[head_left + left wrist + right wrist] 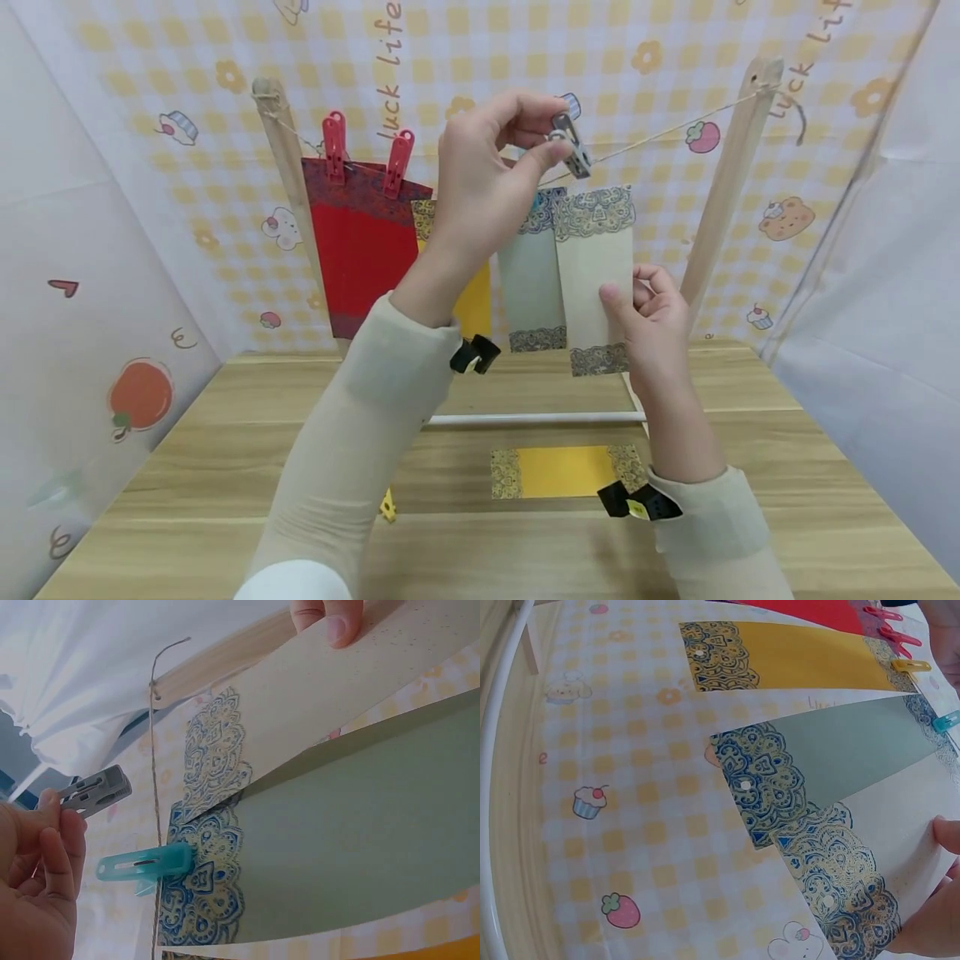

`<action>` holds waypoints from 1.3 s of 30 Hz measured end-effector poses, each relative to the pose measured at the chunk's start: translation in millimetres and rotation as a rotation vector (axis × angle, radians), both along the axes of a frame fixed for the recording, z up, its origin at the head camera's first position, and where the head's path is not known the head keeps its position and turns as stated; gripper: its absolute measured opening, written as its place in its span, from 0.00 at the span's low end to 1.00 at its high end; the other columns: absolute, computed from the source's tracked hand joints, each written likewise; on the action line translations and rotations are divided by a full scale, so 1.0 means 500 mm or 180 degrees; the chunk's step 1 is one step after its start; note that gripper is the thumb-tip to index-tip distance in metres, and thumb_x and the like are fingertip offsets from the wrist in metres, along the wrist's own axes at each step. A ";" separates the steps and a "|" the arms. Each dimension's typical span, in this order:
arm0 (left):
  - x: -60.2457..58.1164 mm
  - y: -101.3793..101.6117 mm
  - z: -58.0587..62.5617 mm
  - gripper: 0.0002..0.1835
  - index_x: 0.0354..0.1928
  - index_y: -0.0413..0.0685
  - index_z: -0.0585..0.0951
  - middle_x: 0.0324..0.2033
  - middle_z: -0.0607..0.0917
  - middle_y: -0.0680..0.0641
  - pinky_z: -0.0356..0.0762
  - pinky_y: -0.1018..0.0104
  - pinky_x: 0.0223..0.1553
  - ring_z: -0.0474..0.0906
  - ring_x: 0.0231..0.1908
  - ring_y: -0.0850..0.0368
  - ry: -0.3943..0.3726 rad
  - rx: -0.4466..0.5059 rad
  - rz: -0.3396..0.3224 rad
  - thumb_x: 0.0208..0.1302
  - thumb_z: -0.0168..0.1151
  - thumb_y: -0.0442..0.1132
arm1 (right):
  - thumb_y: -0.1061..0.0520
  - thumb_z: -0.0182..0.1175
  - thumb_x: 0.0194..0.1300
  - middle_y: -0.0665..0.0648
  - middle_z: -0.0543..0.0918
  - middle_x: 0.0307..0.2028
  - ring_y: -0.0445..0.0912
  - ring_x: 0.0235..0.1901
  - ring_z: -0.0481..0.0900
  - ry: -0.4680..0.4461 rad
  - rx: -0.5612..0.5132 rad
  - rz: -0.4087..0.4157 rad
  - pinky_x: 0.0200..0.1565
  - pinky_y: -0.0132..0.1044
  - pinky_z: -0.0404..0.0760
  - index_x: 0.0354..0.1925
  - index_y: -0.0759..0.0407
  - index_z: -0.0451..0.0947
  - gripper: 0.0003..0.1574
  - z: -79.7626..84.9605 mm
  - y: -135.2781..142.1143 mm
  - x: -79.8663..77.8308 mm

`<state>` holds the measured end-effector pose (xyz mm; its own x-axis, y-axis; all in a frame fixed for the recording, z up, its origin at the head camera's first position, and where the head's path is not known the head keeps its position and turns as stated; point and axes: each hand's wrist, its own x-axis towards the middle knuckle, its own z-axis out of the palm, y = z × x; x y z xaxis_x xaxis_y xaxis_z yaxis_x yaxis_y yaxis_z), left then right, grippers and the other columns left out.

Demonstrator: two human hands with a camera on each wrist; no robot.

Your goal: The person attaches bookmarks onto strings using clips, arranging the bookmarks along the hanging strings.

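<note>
In the head view my left hand pinches a grey clothespin close to the string. The right hand grips the edge of a cream paper strip with lace-patterned ends, thumb on its front. The left wrist view shows the strip's upper end beside the string, overlapping a corner of a pale green strip. A teal clothespin fastens that green strip to the string. Farther left hang a yellow strip, held by a yellow clothespin, and a red sheet.
Two red clothespins hold the red sheet. Wooden posts carry the string at both ends. On the table lie another yellow strip and a small yellow clothespin, partly hidden by my sleeve. A white rod runs low between the posts.
</note>
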<state>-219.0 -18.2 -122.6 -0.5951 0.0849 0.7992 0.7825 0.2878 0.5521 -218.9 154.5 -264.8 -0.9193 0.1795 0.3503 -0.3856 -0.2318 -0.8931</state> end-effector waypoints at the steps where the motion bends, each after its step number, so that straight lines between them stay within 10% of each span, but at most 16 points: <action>1: -0.002 0.002 0.005 0.13 0.46 0.37 0.85 0.39 0.88 0.43 0.82 0.73 0.36 0.81 0.35 0.61 0.0023 -0.0016 0.0011 0.60 0.69 0.32 | 0.66 0.59 0.68 0.42 0.88 0.35 0.38 0.37 0.87 0.0009 0.0001 -0.0009 0.41 0.31 0.86 0.41 0.53 0.73 0.10 0.000 0.000 -0.001; 39: -0.020 0.036 0.027 0.09 0.46 0.38 0.85 0.40 0.87 0.45 0.77 0.81 0.41 0.82 0.36 0.63 -0.0131 -0.0839 0.0298 0.64 0.66 0.31 | 0.65 0.61 0.67 0.41 0.88 0.33 0.38 0.33 0.87 0.0120 0.0032 -0.0252 0.38 0.31 0.86 0.37 0.50 0.73 0.10 0.007 -0.014 -0.029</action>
<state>-229.1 -0.1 -109.0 -0.6416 0.2299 0.7318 0.7243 0.4956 0.4793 -233.7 147.4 -261.0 -0.8885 0.2476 0.3864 -0.4357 -0.1905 -0.8797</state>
